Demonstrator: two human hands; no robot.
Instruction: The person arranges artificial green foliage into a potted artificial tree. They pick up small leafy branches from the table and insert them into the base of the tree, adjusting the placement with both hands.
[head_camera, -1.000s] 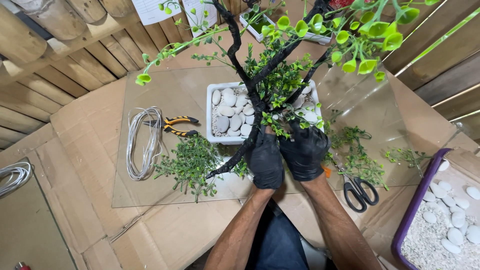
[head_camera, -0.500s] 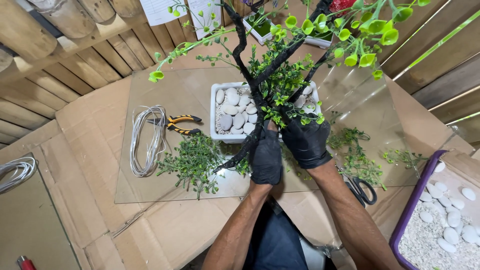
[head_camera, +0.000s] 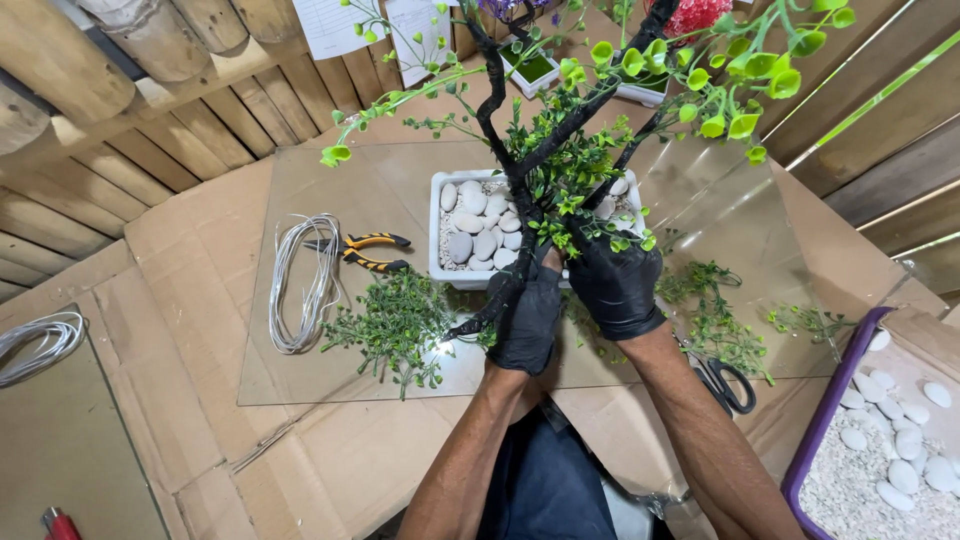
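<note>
Left hand: (head_camera: 527, 318) black-gloved, fingers wrapped tight round the lower end of the black trunk (head_camera: 505, 150), just in front of the pot.
Right hand: (head_camera: 617, 283) black-gloved, fingers curled in and pinching a leafy green sprig (head_camera: 572, 212) against the trunk's branches; it touches the left hand at the trunk.
Trunk: a dark, forked artificial tree stem, rising from the hands up over the pot, with small green leaves on thin twigs at its top.
Pot: (head_camera: 437, 235) white, rectangular, filled with pale pebbles, on the glass sheet right behind the hands.
Glass sheet: (head_camera: 350, 170) lies flat on brown cardboard.
Sprigs: (head_camera: 395, 325) a loose heap left of the left hand; more lie right of the right hand.
Pliers: (head_camera: 365, 252) orange and black handles, left of the pot.
Wire: (head_camera: 300, 285) a pale coil beside the pliers.
Scissors: (head_camera: 725, 378) black handles, by the right forearm.
Tray: (head_camera: 812, 440) purple rim, white pebbles inside, far right.
</note>
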